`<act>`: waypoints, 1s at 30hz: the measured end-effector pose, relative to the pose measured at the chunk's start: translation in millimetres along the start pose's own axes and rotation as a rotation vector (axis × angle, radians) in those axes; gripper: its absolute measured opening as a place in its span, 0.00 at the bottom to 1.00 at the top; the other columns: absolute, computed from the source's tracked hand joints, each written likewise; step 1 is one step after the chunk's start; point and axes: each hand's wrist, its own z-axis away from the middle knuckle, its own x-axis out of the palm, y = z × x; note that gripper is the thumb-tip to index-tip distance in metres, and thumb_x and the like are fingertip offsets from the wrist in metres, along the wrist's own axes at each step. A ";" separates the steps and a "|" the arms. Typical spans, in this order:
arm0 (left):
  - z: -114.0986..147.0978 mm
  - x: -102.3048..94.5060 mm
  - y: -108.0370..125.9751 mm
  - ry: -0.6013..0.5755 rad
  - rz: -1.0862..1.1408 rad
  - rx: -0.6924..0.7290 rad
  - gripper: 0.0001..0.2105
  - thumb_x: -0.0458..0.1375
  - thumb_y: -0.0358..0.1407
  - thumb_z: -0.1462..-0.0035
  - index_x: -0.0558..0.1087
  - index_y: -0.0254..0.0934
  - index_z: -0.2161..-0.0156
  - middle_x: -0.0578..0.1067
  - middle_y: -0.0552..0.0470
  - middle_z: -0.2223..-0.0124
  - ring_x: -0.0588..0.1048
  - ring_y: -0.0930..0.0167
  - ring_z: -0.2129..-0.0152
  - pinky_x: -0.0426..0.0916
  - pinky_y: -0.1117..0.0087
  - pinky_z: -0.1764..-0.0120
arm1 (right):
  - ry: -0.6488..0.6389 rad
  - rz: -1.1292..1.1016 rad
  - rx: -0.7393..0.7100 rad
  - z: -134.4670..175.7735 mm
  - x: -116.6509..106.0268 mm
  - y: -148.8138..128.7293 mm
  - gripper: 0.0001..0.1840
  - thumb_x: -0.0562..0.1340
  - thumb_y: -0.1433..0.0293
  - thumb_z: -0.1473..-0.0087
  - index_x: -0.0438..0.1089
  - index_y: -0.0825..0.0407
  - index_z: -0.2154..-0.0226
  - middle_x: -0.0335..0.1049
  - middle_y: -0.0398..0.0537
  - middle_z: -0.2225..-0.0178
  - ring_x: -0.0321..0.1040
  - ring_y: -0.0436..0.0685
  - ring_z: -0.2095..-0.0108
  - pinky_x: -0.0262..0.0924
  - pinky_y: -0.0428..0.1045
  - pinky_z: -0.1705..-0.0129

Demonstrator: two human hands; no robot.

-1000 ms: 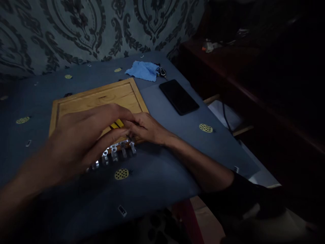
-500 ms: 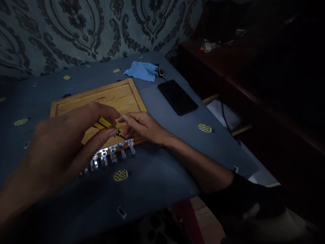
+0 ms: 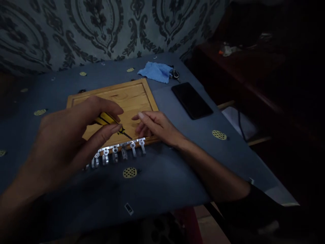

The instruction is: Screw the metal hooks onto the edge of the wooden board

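Observation:
My left hand is closed around a yellow and black screwdriver. Its thin shaft slants down to the right, and the tip is by a metal hook rail. The rail, with several shiny hooks, lies along the near edge of a framed wooden board; my left hand covers its left end. On the board's right side rests my right hand, with thumb and forefinger extended, the other fingers loosely bent, and nothing visible in it. A gap separates it from the screwdriver.
Beyond the board lie a blue cloth and some keys. A black phone is to the right on the blue pineapple-print tablecloth. A patterned wall borders the table's far side; dark reddish furniture stands at right.
The view has shifted, so the table sits farther right. My right hand has drawn away from the screwdriver, widening the gap. The left hand keeps holding the screwdriver near the rail.

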 end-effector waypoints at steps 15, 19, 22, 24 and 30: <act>-7.6 20.2 8.5 -0.114 0.062 0.101 0.06 0.52 0.39 0.31 0.71 0.46 0.54 0.81 0.58 0.54 0.81 0.69 0.58 0.75 0.73 0.54 | -0.037 0.051 -0.021 1.7 -0.9 -4.6 0.21 0.55 0.59 0.31 0.69 0.54 0.71 0.75 0.44 0.73 0.74 0.46 0.75 0.63 0.41 0.74; -9.1 23.2 8.1 -0.102 0.067 0.108 0.06 0.53 0.39 0.31 0.71 0.46 0.54 0.80 0.59 0.54 0.81 0.70 0.57 0.75 0.73 0.53 | -0.032 0.055 -0.026 1.2 -0.9 -3.1 0.22 0.56 0.56 0.32 0.68 0.54 0.70 0.75 0.44 0.73 0.74 0.47 0.75 0.62 0.40 0.75; -9.9 24.9 8.8 -0.107 0.073 0.119 0.05 0.53 0.38 0.31 0.71 0.46 0.54 0.80 0.59 0.54 0.81 0.70 0.57 0.74 0.74 0.52 | -0.038 0.049 -0.037 0.1 -1.3 -2.0 0.21 0.56 0.56 0.32 0.67 0.54 0.70 0.74 0.43 0.74 0.74 0.47 0.75 0.62 0.41 0.75; -10.4 25.3 9.6 -0.118 0.075 0.126 0.05 0.53 0.37 0.30 0.70 0.46 0.54 0.80 0.59 0.54 0.80 0.71 0.57 0.74 0.76 0.53 | -0.048 0.038 -0.039 -0.4 -1.4 -2.1 0.21 0.56 0.56 0.32 0.67 0.54 0.70 0.73 0.42 0.74 0.74 0.47 0.76 0.62 0.41 0.75; -12.9 22.1 13.0 -0.166 0.106 0.122 0.04 0.53 0.38 0.31 0.69 0.47 0.55 0.79 0.61 0.55 0.80 0.71 0.59 0.73 0.76 0.55 | -0.049 0.035 -0.045 -0.5 -1.9 -3.8 0.24 0.58 0.51 0.35 0.65 0.53 0.72 0.70 0.40 0.76 0.74 0.48 0.76 0.63 0.42 0.74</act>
